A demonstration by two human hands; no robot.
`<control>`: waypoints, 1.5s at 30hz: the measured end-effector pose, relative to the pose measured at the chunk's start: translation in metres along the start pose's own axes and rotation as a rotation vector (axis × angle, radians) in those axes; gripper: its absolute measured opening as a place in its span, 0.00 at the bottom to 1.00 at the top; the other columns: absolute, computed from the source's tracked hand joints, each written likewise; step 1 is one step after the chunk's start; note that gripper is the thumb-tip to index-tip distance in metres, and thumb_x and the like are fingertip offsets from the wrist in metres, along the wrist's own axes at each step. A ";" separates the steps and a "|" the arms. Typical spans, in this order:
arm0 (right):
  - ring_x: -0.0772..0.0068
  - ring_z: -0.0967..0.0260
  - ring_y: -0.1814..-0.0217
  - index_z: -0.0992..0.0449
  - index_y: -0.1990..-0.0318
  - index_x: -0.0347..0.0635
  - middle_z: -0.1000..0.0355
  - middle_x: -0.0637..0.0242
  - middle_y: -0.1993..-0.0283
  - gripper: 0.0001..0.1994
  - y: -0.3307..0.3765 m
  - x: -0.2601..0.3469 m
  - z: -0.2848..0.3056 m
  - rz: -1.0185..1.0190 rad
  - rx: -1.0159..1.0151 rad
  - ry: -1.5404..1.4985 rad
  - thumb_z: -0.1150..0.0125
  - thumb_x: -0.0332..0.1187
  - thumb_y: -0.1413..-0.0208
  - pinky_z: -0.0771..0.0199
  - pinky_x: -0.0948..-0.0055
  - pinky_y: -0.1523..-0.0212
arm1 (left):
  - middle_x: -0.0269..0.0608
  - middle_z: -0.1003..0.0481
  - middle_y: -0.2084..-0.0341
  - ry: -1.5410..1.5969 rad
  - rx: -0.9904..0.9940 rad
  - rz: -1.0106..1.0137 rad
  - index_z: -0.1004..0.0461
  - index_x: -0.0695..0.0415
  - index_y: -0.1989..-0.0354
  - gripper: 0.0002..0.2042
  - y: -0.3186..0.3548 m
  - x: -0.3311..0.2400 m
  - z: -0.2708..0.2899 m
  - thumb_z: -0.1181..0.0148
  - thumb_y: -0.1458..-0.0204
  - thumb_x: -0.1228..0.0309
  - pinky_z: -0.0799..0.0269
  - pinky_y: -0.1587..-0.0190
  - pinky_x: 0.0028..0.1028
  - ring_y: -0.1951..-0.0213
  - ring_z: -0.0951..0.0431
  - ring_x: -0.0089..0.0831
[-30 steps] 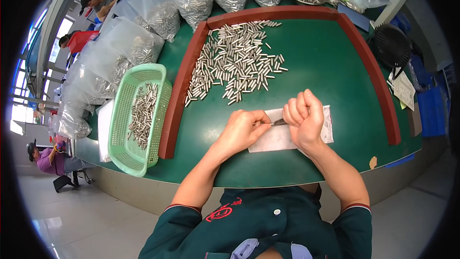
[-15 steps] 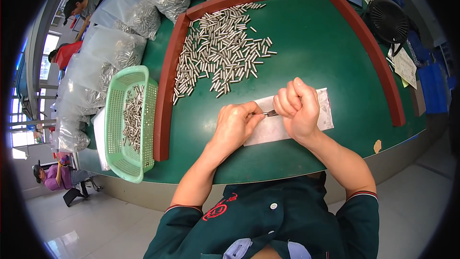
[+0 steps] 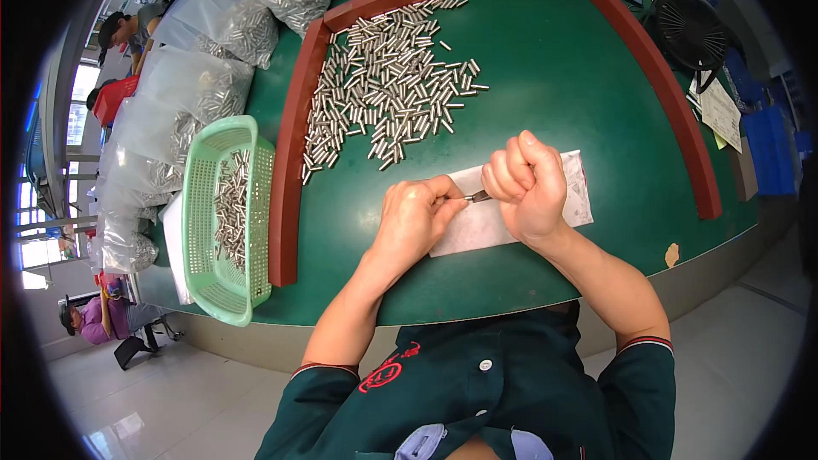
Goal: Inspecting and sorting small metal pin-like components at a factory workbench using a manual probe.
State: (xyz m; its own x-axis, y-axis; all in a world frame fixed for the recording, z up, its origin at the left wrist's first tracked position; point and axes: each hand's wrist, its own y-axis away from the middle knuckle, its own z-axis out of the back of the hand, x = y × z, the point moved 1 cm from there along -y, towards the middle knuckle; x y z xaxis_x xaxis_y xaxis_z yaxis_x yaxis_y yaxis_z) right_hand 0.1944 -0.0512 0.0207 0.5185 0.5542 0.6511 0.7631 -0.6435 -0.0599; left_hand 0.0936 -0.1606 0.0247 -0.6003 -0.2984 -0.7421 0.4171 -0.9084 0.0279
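My left hand (image 3: 413, 215) pinches a small metal pin (image 3: 468, 198) between thumb and fingertips, only its end showing. My right hand (image 3: 528, 192) is closed in a fist round a small metal tool (image 3: 481, 196); most of it is hidden in the palm, so its kind is unclear. The tool's tip meets the pin, or comes very close to it. Both hands are over a white cloth or paper sheet (image 3: 469, 240) on the green table. Beyond my left hand lies a loose heap of short silver pins (image 3: 383, 85).
A dark red wooden frame (image 3: 294, 162) borders the work area. Left of it stands a light green plastic basket (image 3: 194, 230) partly filled with pins. Clear bags of pins (image 3: 247, 30) line the far left edge. A black fan (image 3: 688, 30) stands at right. Other people work at far left.
Both hands keep their grips and nearly the same place over the sheet. The view has shifted slightly, and a person at far left has moved a little.
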 end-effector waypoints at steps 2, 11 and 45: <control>0.83 0.64 0.89 0.51 0.89 0.46 0.55 0.74 0.92 0.21 0.001 -0.001 0.001 -0.005 -0.010 -0.011 0.65 0.35 0.42 0.61 0.79 0.87 | 0.35 0.37 0.93 0.013 0.003 0.012 0.26 0.64 0.78 0.03 0.000 0.001 -0.001 0.39 0.60 0.77 0.45 0.85 0.23 0.89 0.42 0.18; 0.83 0.65 0.89 0.51 0.89 0.47 0.57 0.75 0.92 0.22 0.009 -0.010 -0.010 0.077 0.005 0.168 0.66 0.35 0.41 0.61 0.79 0.86 | 0.35 0.39 0.94 0.010 0.008 0.044 0.27 0.64 0.80 0.04 -0.001 -0.001 -0.001 0.38 0.61 0.78 0.46 0.85 0.24 0.89 0.44 0.19; 0.83 0.65 0.89 0.52 0.89 0.46 0.56 0.74 0.92 0.22 0.003 -0.003 -0.006 0.019 -0.006 0.107 0.65 0.34 0.41 0.63 0.79 0.87 | 0.29 0.40 0.84 1.224 -0.067 0.353 0.34 0.59 0.75 0.11 -0.011 0.032 0.030 0.50 0.46 0.64 0.52 0.81 0.16 0.82 0.45 0.15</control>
State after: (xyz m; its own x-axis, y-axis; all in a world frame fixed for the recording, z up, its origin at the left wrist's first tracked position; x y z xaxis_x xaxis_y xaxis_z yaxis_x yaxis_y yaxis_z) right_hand 0.1930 -0.0580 0.0228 0.4885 0.4824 0.7270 0.7511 -0.6566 -0.0690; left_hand 0.0493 -0.1689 0.0203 0.5535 -0.0236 -0.8325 0.4795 -0.8083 0.3417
